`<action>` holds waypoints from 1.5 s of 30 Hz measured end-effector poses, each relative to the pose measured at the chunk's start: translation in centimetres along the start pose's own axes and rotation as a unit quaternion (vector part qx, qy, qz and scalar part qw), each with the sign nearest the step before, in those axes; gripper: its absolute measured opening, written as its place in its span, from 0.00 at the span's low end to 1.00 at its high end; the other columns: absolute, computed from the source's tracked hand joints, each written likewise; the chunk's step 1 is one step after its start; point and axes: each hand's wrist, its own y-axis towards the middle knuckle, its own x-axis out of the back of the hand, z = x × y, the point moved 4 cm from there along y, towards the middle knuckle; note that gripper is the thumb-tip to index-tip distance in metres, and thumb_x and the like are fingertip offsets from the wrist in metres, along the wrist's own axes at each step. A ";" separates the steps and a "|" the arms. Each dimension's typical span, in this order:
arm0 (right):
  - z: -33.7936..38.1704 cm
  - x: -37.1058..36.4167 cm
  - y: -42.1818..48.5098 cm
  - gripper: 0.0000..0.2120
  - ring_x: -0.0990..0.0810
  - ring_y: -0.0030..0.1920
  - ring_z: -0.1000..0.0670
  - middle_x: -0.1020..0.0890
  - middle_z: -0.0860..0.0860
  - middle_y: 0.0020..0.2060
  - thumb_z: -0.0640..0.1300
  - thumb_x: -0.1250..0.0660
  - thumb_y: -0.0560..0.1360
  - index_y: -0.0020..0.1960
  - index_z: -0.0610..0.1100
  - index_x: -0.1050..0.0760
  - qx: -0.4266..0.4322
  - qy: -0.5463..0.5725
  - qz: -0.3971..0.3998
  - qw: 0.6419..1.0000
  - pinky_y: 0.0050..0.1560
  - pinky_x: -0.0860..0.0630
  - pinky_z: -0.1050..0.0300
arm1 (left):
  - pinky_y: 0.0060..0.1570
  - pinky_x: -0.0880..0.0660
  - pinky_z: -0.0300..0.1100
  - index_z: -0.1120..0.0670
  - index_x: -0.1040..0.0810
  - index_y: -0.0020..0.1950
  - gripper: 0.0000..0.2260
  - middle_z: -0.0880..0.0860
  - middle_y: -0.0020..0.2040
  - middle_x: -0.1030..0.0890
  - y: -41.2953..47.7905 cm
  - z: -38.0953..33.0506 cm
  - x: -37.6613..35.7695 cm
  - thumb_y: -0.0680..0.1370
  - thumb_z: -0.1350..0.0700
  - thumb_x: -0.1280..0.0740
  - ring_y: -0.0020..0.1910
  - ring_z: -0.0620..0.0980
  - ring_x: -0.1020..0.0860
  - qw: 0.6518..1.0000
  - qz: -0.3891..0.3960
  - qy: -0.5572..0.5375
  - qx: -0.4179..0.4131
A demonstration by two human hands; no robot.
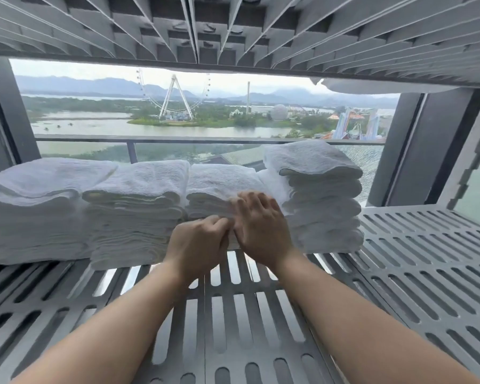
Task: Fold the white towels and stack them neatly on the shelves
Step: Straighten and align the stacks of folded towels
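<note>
Where towels [214, 195] stack, both hands press.

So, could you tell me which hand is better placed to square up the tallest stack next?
Right hand, probably: it lies flat on the third stack, directly beside the tallest stack. The left hand sits farther away.

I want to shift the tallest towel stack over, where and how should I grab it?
Take the tallest towel stack from the front, one hand under its bottom towel, the other flat on top. Its folded edges face you, and the slotted shelf to its right is bare. It leans slightly, so hold it clamped.
</note>
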 end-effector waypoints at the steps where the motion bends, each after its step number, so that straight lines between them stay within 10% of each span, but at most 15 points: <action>1: -0.4 0.7 -0.7 0.15 0.24 0.57 0.42 0.22 0.47 0.56 0.44 0.39 0.74 0.59 0.44 0.23 0.010 0.000 -0.014 1.000 0.57 0.28 0.46 | 0.25 0.32 0.42 0.50 0.22 0.42 0.07 0.49 0.36 0.21 0.4 -0.5 0.0 0.77 0.51 0.35 0.31 0.54 0.20 1.000 -0.013 -0.012 0.003; 13: -12.8 9.3 -8.4 0.09 0.23 0.45 0.43 0.21 0.47 0.42 0.39 0.44 0.72 0.46 0.42 0.25 -0.235 0.016 -0.149 0.960 0.45 0.27 0.49 | 0.27 0.27 0.44 0.51 0.21 0.45 0.07 0.48 0.40 0.22 4.4 -7.4 -1.0 0.79 0.53 0.37 0.39 0.51 0.21 0.990 -0.070 -0.120 -0.031; 19: -21.9 6.3 -9.6 0.19 0.21 0.57 0.39 0.17 0.42 0.54 0.50 0.45 0.72 0.54 0.43 0.22 -0.565 0.263 -0.096 0.776 0.58 0.26 0.48 | 0.50 0.25 0.51 0.54 0.22 0.58 0.12 0.52 0.51 0.19 8.8 -7.7 -1.1 0.75 0.56 0.35 0.53 0.56 0.22 0.991 -0.073 -0.084 0.077; 25: -23.9 0.5 -7.2 0.16 0.14 0.42 0.44 0.14 0.45 0.41 0.51 0.43 0.83 0.51 0.45 0.20 -0.527 0.611 0.054 0.588 0.40 0.18 0.54 | 0.55 0.28 0.53 0.56 0.29 0.66 0.19 0.57 0.57 0.18 10.5 -8.5 -3.2 0.76 0.54 0.36 0.52 0.63 0.20 0.978 0.003 -0.066 0.198; 31: -25.7 -1.2 -6.2 0.09 0.19 0.40 0.44 0.20 0.44 0.40 0.38 0.42 0.80 0.51 0.40 0.23 -0.446 0.633 0.116 0.622 0.43 0.23 0.51 | 0.73 0.42 0.54 0.54 0.26 0.63 0.25 0.58 0.59 0.18 10.4 -8.6 -4.8 0.77 0.44 0.53 0.63 0.57 0.24 0.972 0.135 -0.030 0.190; 36: -25.5 -1.6 -6.2 0.06 0.27 0.46 0.40 0.26 0.39 0.44 0.36 0.37 0.73 0.50 0.38 0.25 -0.477 0.627 0.101 0.607 0.49 0.30 0.45 | 0.77 0.46 0.52 0.55 0.37 0.73 0.33 0.54 0.74 0.30 9.3 -7.4 -5.2 0.67 0.50 0.39 0.77 0.50 0.39 0.960 0.275 0.012 0.047; 41: -24.9 -1.8 -6.6 0.07 0.25 0.48 0.40 0.24 0.37 0.47 0.32 0.42 0.78 0.51 0.34 0.25 -0.519 0.577 0.088 0.625 0.49 0.29 0.44 | 0.48 0.27 0.50 0.52 0.30 0.62 0.18 0.52 0.54 0.17 10.7 -7.2 -4.7 0.73 0.62 0.39 0.51 0.59 0.18 0.989 0.137 0.055 0.011; 45: -24.3 -1.7 -6.6 0.14 0.19 0.56 0.32 0.19 0.32 0.56 0.36 0.37 0.77 0.58 0.28 0.23 -0.533 0.567 0.103 0.619 0.61 0.24 0.32 | 0.48 0.26 0.49 0.49 0.31 0.67 0.21 0.50 0.55 0.17 10.6 -6.5 -4.9 0.75 0.61 0.38 0.51 0.58 0.18 0.995 0.096 0.035 0.003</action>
